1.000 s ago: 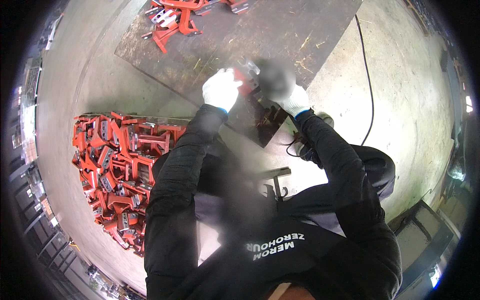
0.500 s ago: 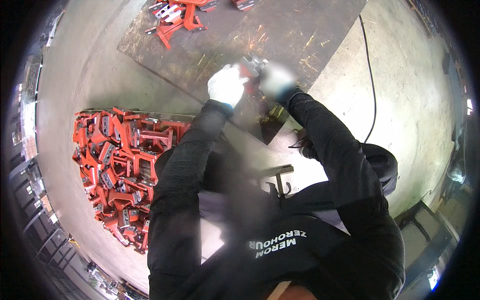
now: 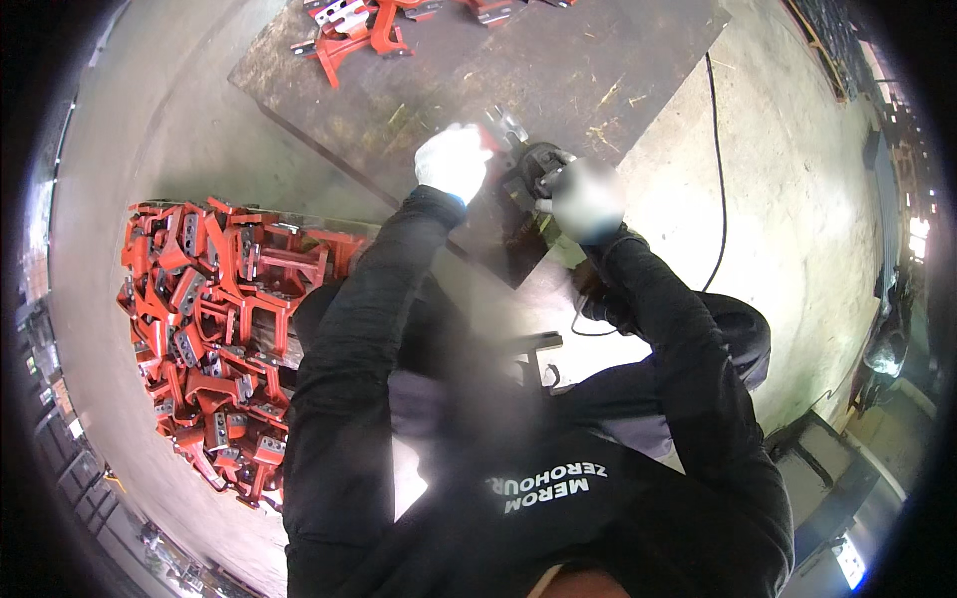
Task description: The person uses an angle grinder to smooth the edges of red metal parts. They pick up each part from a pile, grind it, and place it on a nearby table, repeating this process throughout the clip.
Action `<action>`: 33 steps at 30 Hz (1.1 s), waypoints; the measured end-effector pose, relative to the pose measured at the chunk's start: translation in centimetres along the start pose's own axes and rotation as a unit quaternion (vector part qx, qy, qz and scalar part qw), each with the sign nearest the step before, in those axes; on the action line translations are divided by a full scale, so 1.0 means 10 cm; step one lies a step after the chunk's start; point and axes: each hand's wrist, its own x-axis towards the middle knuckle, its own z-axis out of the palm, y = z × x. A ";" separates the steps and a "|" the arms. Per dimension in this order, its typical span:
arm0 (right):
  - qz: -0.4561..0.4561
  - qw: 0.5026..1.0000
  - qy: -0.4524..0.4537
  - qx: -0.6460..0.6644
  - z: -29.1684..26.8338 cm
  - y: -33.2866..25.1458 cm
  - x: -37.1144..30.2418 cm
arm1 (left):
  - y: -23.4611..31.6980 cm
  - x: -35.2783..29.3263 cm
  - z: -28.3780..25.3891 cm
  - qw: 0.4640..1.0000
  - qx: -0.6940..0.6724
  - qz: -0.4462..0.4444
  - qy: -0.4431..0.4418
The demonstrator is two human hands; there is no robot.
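At the near corner of the dark metal tabletop (image 3: 419,110), my white-gloved left hand (image 3: 454,162) is closed around a red metal bracket (image 3: 493,136). A bare silvery end of the bracket points away from me. My right hand (image 3: 586,202), gloved too and smeared by blur, is just right of it. Its fingers curl round a dark, round-headed tool that looks like an angle grinder (image 3: 541,162). The tool's head is close to the bracket; whether they touch is hard to tell. More red brackets (image 3: 344,45) lie at the table's far left.
A large heap of red brackets (image 3: 214,329) is to my left, beside my left arm. A black cable (image 3: 720,179) runs over the pale floor on the right. A dark metal stand or hook (image 3: 538,349) is between my legs.
My right hand has come away from the bracket, moving right and nearer me, and the dark round tool now shows in it. My left hand keeps the bracket nearly in place.
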 end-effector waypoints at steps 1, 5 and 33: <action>0.016 1.000 0.006 0.012 0.09 0.07 0.03 | 0.02 0.01 -0.02 1.000 0.001 0.000 -0.003; 0.089 0.991 -0.008 0.099 0.35 0.15 0.15 | 0.02 0.01 -0.01 1.000 -0.003 0.001 -0.002; 0.036 0.996 -0.017 0.074 0.25 -0.11 0.63 | 0.04 0.05 -0.03 1.000 0.008 -0.019 -0.003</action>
